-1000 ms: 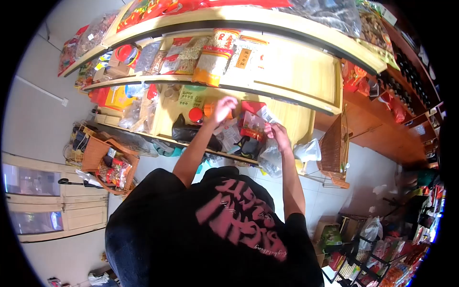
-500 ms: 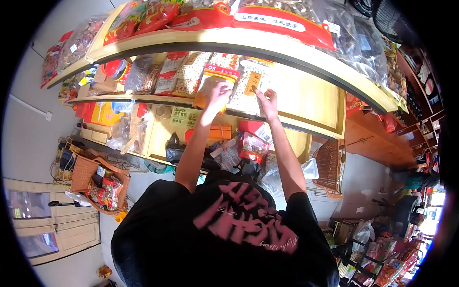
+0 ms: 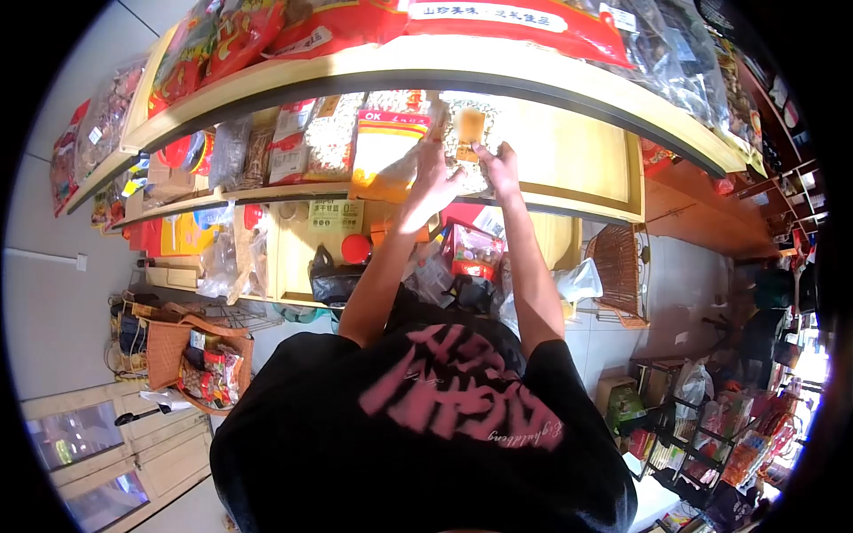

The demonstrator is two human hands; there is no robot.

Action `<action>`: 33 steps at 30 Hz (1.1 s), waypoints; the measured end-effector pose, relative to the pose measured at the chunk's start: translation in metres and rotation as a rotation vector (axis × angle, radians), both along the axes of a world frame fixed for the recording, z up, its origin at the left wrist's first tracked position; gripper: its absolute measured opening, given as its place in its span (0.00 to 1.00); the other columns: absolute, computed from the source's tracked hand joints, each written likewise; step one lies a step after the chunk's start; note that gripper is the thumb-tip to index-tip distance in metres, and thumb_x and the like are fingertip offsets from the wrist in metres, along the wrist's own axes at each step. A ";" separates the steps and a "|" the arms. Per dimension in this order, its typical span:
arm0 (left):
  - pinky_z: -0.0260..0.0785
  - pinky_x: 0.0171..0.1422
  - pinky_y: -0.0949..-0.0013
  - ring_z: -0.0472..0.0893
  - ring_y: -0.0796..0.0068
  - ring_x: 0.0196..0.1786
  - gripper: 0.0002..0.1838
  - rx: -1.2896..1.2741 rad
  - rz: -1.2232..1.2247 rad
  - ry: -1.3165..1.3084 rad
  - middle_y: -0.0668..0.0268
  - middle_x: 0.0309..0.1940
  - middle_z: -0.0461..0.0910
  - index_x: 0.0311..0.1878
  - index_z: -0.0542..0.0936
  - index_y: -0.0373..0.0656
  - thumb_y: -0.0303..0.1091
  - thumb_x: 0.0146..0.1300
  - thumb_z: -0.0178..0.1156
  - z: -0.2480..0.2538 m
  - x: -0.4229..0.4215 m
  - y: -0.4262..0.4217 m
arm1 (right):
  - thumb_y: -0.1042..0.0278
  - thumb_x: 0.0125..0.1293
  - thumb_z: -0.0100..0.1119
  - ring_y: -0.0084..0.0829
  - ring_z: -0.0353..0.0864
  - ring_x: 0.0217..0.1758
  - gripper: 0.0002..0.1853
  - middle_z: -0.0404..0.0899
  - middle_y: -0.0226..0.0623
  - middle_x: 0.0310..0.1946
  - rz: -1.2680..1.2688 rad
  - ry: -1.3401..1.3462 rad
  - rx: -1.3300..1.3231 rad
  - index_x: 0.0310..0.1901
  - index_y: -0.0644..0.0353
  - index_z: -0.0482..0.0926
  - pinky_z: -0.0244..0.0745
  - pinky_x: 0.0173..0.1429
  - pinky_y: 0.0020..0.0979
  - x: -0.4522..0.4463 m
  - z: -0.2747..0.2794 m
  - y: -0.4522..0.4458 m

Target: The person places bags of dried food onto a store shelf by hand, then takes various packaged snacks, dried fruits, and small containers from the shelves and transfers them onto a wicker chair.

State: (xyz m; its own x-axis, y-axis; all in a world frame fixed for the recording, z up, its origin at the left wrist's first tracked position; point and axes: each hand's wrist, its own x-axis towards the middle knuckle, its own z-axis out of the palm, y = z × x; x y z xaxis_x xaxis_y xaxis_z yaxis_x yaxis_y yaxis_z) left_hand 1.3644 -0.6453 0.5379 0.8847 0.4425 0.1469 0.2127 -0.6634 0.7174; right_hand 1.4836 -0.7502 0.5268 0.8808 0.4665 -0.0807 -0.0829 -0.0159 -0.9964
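Note:
On the middle shelf, my left hand (image 3: pixel 434 182) is at the left side of a clear bag with an orange-brown label (image 3: pixel 469 124), its fingers partly hidden against the bag. My right hand (image 3: pixel 499 167) pinches the lower right part of this bag, thumb near the label. An orange and white bag marked OK (image 3: pixel 387 151) stands just left of my left hand. Further left is a bag of pale pieces (image 3: pixel 334 142). Below my hands, a red and clear packet (image 3: pixel 474 253) lies on the lower shelf.
The upper shelf edge (image 3: pixel 391 67) runs above my hands, with red bags (image 3: pixel 524 27) on it. A red-lidded jar (image 3: pixel 356 249) and a black bag (image 3: pixel 333 282) are on the lower shelf. Wicker baskets stand at left (image 3: pixel 178 355) and right (image 3: pixel 619 266).
Both hands have risen from the lower shelf to the middle one. My left hand has moved from the OK bag to the labelled bag, which my right hand now grips. The view has shifted too.

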 end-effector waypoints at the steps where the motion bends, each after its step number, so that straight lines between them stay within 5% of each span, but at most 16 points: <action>1: 0.41 0.73 0.54 0.44 0.52 0.73 0.41 -0.060 0.014 0.052 0.45 0.70 0.40 0.69 0.49 0.37 0.54 0.61 0.51 0.003 0.000 -0.003 | 0.67 0.56 0.65 0.31 0.78 0.40 0.22 0.77 0.48 0.40 -0.040 -0.070 -0.016 0.46 0.74 0.70 0.74 0.43 0.28 -0.001 0.008 -0.006; 4: 0.41 0.74 0.56 0.45 0.53 0.72 0.42 -0.169 0.087 0.013 0.46 0.70 0.42 0.69 0.48 0.37 0.56 0.62 0.50 0.000 -0.009 -0.015 | 0.68 0.57 0.64 0.31 0.78 0.41 0.22 0.77 0.47 0.41 -0.122 0.035 0.212 0.47 0.74 0.69 0.73 0.46 0.28 -0.011 0.016 -0.035; 5: 0.46 0.72 0.58 0.52 0.48 0.69 0.38 -0.118 0.095 -0.120 0.41 0.65 0.51 0.65 0.53 0.29 0.50 0.63 0.52 0.001 -0.008 -0.022 | 0.68 0.58 0.63 0.31 0.77 0.42 0.23 0.77 0.47 0.42 -0.131 0.006 0.300 0.48 0.74 0.67 0.73 0.48 0.28 -0.016 0.023 -0.047; 6: 0.55 0.68 0.60 0.63 0.54 0.65 0.38 -0.187 0.081 -0.150 0.43 0.63 0.58 0.65 0.54 0.31 0.51 0.62 0.53 0.013 -0.010 -0.034 | 0.69 0.58 0.63 0.30 0.77 0.45 0.23 0.76 0.46 0.44 -0.170 0.047 0.310 0.50 0.73 0.67 0.72 0.50 0.28 -0.026 0.036 -0.064; 10: 0.72 0.48 0.73 0.77 0.74 0.49 0.32 -1.090 -0.209 -0.325 0.57 0.50 0.74 0.64 0.58 0.37 0.41 0.62 0.58 0.028 -0.009 -0.096 | 0.71 0.57 0.63 0.29 0.75 0.48 0.24 0.76 0.41 0.46 -0.003 0.096 0.479 0.54 0.68 0.67 0.70 0.54 0.28 -0.054 0.046 -0.133; 13: 0.70 0.54 0.72 0.75 0.75 0.51 0.24 -1.017 -0.316 -0.227 0.61 0.51 0.74 0.61 0.65 0.39 0.36 0.63 0.56 0.015 -0.031 -0.142 | 0.70 0.54 0.66 0.32 0.71 0.54 0.31 0.72 0.42 0.52 0.075 -0.052 0.347 0.58 0.66 0.64 0.67 0.59 0.30 -0.083 0.034 -0.184; 16: 0.70 0.52 0.74 0.76 0.76 0.48 0.24 -0.942 -0.362 -0.310 0.63 0.46 0.77 0.58 0.69 0.38 0.37 0.60 0.59 -0.053 -0.056 -0.193 | 0.66 0.59 0.61 0.32 0.68 0.59 0.32 0.69 0.43 0.56 0.104 0.156 0.316 0.62 0.66 0.60 0.61 0.63 0.31 -0.115 -0.017 -0.239; 18: 0.70 0.47 0.77 0.76 0.79 0.46 0.25 -0.667 -0.061 -0.099 0.63 0.43 0.78 0.54 0.71 0.37 0.42 0.57 0.62 -0.039 -0.107 -0.247 | 0.63 0.63 0.55 0.30 0.69 0.57 0.26 0.70 0.40 0.55 0.123 0.197 0.181 0.59 0.67 0.64 0.62 0.61 0.30 -0.143 -0.048 -0.273; 20: 0.70 0.42 0.75 0.77 0.79 0.41 0.27 -0.570 0.075 -0.045 0.63 0.40 0.78 0.51 0.72 0.37 0.46 0.55 0.62 -0.089 -0.144 -0.283 | 0.63 0.64 0.53 0.29 0.71 0.54 0.23 0.70 0.38 0.54 0.220 0.507 0.212 0.58 0.66 0.66 0.64 0.59 0.30 -0.171 -0.092 -0.304; 23: 0.68 0.49 0.64 0.79 0.60 0.44 0.29 -0.693 0.170 0.165 0.54 0.41 0.79 0.51 0.72 0.36 0.50 0.53 0.61 -0.077 -0.203 -0.327 | 0.61 0.66 0.52 0.31 0.72 0.54 0.23 0.71 0.40 0.54 0.335 0.745 0.289 0.58 0.66 0.66 0.67 0.57 0.32 -0.222 -0.141 -0.343; 29: 0.68 0.50 0.60 0.78 0.50 0.46 0.30 -0.543 0.379 0.324 0.46 0.41 0.77 0.45 0.74 0.33 0.54 0.53 0.58 -0.061 -0.291 -0.372 | 0.54 0.67 0.48 0.34 0.69 0.59 0.28 0.69 0.38 0.56 0.767 1.188 0.289 0.61 0.65 0.60 0.62 0.64 0.36 -0.284 -0.151 -0.376; 33: 0.67 0.53 0.61 0.77 0.51 0.48 0.32 -0.574 0.504 0.236 0.46 0.43 0.77 0.50 0.73 0.35 0.55 0.52 0.58 -0.088 -0.338 -0.371 | 0.57 0.63 0.54 0.32 0.74 0.53 0.25 0.73 0.38 0.51 1.000 0.961 0.065 0.56 0.66 0.67 0.69 0.58 0.33 -0.292 -0.149 -0.339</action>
